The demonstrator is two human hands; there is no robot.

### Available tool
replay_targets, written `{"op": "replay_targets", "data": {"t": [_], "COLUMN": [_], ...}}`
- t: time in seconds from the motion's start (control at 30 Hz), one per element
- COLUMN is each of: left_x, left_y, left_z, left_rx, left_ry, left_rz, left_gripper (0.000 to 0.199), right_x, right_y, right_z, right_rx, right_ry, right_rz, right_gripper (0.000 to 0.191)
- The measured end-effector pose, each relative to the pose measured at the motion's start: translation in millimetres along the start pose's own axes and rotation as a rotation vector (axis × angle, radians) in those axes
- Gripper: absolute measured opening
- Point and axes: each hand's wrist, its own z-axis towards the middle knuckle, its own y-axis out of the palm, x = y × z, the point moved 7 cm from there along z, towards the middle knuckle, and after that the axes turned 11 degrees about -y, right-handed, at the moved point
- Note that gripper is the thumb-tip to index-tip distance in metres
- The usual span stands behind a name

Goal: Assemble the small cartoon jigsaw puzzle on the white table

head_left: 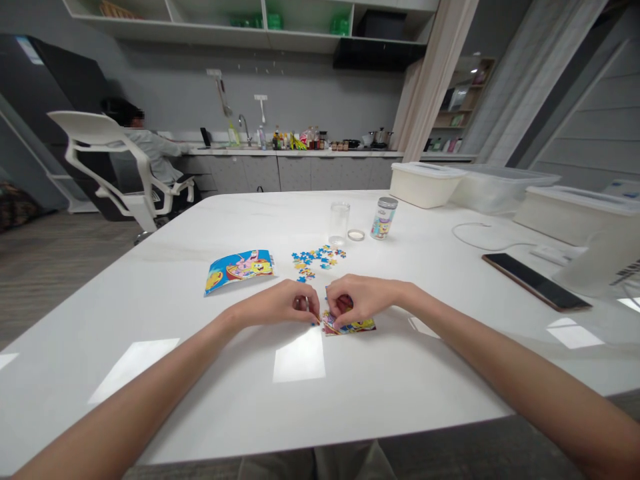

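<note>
Joined puzzle pieces (357, 327) form a small colourful patch on the white table. My right hand (354, 300) rests on this patch with its fingers curled and pressed together; whether it grips a piece is hidden. At the patch's left edge, my left hand (297, 303) pinches a small puzzle piece (315, 323) between thumb and finger. Loose blue and yellow pieces (320, 257) lie scattered beyond both hands. A slightly curved picture sheet (241, 268) with cartoon figures on blue lies at the left.
Behind the pieces stand a clear open jar (339, 223), a metal ring lid (356, 235) and a labelled can (384, 218). A phone (536, 281), a cable and lidded boxes (425, 185) are on the right. A person (155, 157) sits at the back left beside a white chair (107, 130).
</note>
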Motion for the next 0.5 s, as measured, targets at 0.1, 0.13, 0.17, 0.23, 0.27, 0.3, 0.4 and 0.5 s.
{"op": "replay_targets", "data": {"t": [0.1,0.13,0.17,0.23,0.27,0.3,0.4,0.5], "left_x": [-0.2,0.4,1.3,3.1,3.7,4.2,5.9,8.1], "left_y": [0.7,0.9,1.0,1.3,1.1,0.9,0.3,1.4], "left_z": [0.4,0.6,0.7,1.0,1.2,1.5,2.1,2.5], "left_rx": [0.015,0.023,0.031,0.045,0.055,0.064,0.084,0.085], "left_ry": [0.003,0.011,0.021,0.036,0.038,0.039,0.052,0.080], "left_rz": [0.001,0.005,0.011,0.025,0.030,0.033,0.045,0.076], "left_gripper": [0.018,0.018,0.017,0.016,0.015,0.015,0.012,0.012], "right_x": [3.7,3.9,3.7,3.1,3.0,3.2,3.9,4.2], "right_y": [3.0,3.1,2.9,2.5,2.5,2.7,3.5,3.6], "right_z": [-0.2,-0.1,0.1,0.2,0.2,0.2,0.4,0.9], "right_rx": [-0.030,-0.032,-0.032,-0.029,-0.029,-0.032,-0.039,-0.033], "right_ry": [0.023,0.021,0.017,0.012,0.014,0.017,0.016,-0.003], "right_rz": [0.012,0.009,0.007,0.002,-0.001,-0.003,-0.007,0.000], "right_gripper": [0.021,0.021,0.021,0.020,0.020,0.020,0.019,0.019]}}
